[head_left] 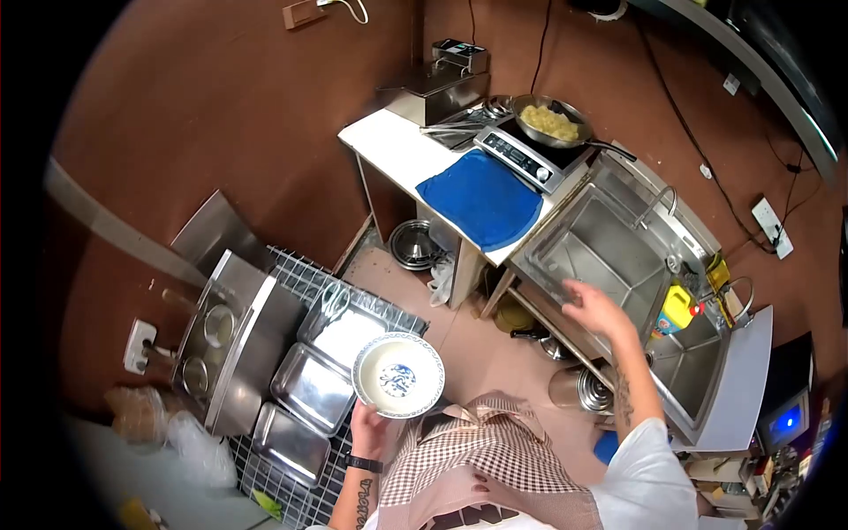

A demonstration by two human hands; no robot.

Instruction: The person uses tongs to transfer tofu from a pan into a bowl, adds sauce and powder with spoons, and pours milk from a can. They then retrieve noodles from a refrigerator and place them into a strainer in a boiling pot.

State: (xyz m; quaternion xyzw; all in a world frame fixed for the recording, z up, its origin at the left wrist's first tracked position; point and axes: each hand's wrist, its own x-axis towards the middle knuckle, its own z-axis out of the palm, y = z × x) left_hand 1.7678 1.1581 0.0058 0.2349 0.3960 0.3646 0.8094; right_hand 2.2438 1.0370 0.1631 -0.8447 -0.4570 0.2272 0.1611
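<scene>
My left hand [368, 427] grips the near rim of a white bowl [397, 375] with a blue patterned edge and a blue design on its inner bottom. The bowl is tilted so its inside faces me, with no food visible in it. My right hand [596, 309] reaches out over the near edge of the steel sink [618, 240], fingers extended and holding nothing. Farther off, a frying pan [552, 121] with yellow food and a dark utensil in it sits on an induction cooker [521, 157]. A blue cloth [481, 199] lies on the white counter in front of the cooker.
Steel trays [313, 387] rest on a wire rack [300, 274] at left, beside a steel unit [240, 340]. A yellow bottle [676, 311] stands by the sink. Pots [594, 389] sit under the sink, and lids [413, 245] below the counter. A steel fryer [435, 91] occupies the counter's back.
</scene>
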